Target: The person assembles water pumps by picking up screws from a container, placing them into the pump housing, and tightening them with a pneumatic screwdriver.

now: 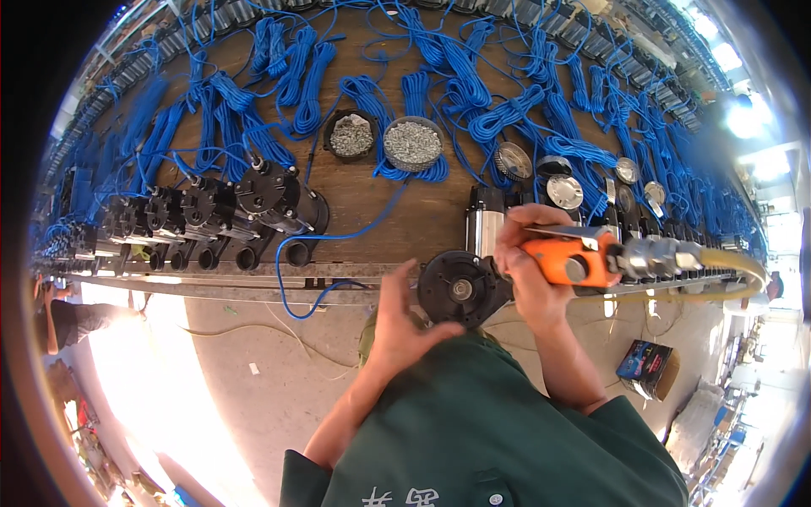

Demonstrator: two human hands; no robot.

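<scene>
A round black pump end cover (460, 289) with a hub in its middle faces up at the bench edge in front of me. A silver cylinder (485, 228) stands just behind it. My left hand (395, 317) is at the cover's left side, thumb and fingers spread apart, the thumb close to its lower rim. My right hand (536, 279) is wrapped round an orange air tool (568, 258), held just right of the cover. The tool's metal fitting (659, 257) leads to a yellowish hose (733, 260). Its working tip is hidden by my fingers.
Several black pumps (269, 198) stand along the bench edge at left. Two bowls of small metal parts, one dark (351, 135) and one pale (413, 144), sit mid-bench. Bundled blue cables (460, 76) cover the back. An open box (649, 369) lies on the floor at right.
</scene>
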